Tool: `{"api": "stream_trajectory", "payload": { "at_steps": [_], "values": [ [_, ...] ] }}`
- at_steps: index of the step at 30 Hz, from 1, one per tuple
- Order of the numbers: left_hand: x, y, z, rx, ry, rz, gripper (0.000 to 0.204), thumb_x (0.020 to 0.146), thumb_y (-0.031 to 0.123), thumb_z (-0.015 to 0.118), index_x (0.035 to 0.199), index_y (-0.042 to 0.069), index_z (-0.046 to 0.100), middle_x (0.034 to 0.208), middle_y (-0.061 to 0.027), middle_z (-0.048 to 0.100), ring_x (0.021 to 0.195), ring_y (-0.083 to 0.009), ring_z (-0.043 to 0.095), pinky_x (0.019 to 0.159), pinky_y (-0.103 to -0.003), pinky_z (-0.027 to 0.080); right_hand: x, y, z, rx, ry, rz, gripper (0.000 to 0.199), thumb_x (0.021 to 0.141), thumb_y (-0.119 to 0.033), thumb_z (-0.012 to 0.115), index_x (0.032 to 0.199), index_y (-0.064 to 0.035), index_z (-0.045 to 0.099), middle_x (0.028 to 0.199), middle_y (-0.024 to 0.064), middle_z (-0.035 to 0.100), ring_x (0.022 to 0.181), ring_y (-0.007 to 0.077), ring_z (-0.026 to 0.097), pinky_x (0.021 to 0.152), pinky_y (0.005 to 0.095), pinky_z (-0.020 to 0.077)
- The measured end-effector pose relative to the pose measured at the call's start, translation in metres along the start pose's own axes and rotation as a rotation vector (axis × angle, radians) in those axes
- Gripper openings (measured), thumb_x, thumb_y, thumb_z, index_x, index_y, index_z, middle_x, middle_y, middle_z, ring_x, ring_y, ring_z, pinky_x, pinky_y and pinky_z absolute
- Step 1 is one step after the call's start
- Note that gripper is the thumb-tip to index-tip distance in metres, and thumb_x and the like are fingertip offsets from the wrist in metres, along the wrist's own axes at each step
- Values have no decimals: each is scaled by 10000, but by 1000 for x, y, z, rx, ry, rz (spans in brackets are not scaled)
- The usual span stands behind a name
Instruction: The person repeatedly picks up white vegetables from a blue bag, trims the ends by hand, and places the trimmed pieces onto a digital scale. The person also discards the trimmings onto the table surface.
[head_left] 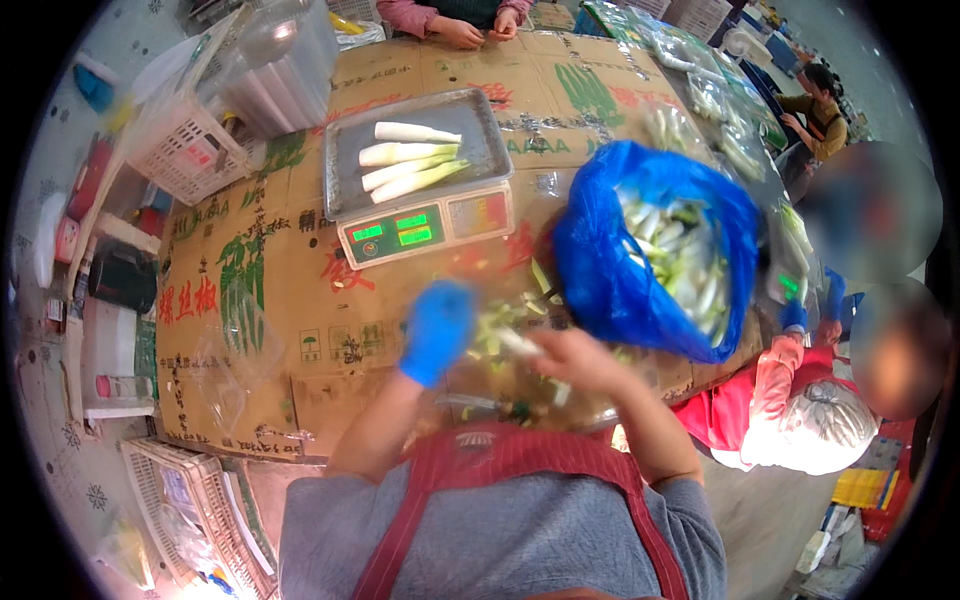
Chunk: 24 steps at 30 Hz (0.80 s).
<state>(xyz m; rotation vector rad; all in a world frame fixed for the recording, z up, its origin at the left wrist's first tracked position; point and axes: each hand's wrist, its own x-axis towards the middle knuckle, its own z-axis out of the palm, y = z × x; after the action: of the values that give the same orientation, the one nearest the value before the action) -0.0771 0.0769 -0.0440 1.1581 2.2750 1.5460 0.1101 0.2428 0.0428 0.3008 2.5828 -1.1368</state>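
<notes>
Both hands, gloved left (437,330) and bare right (580,362), grip a leek stalk (520,345) between them.

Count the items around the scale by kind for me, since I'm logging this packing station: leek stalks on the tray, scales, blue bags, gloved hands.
Leek stalks on the scale tray: 4
Digital scale: 1
Blue bag of leeks: 1
Wearer's blue-gloved left hand: 1
Total: 7
</notes>
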Motion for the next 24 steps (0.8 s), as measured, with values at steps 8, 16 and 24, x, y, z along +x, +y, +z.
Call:
{"api": "stream_trajectory", "payload": {
  "at_steps": [8, 16, 24],
  "values": [
    [-21, -76, -97, 68, -410, -115, 184, 889, 138, 672, 1044, 41, 690, 882, -113, 682, 764, -192, 627, 710, -332, 509, 8, 29, -45, 878, 211, 74, 338, 913, -121, 668, 1235, -48, 595, 1016, -4, 627, 923, 92, 575, 816, 258, 462],
    [90, -63, -117, -13, -10, -120, 301, 910, 152, 652, 1187, 33, 638, 1041, -134, 671, 972, -244, 659, 792, -344, 518, 131, 5, -32, 1242, 414, 108, 320, 882, -47, 662, 1132, -118, 475, 1055, 66, 618, 910, 153, 623, 772, 277, 511],
    [172, -115, -114, 247, 34, -11, 367, 895, 200, 633, 1216, 28, 583, 1158, -234, 622, 1056, -405, 598, 905, -454, 487, 213, -26, -59, 1426, 366, -3, 251, 961, -127, 556, 1191, -62, 477, 1080, 121, 624, 908, 203, 659, 809, 334, 544]
  ]
}}
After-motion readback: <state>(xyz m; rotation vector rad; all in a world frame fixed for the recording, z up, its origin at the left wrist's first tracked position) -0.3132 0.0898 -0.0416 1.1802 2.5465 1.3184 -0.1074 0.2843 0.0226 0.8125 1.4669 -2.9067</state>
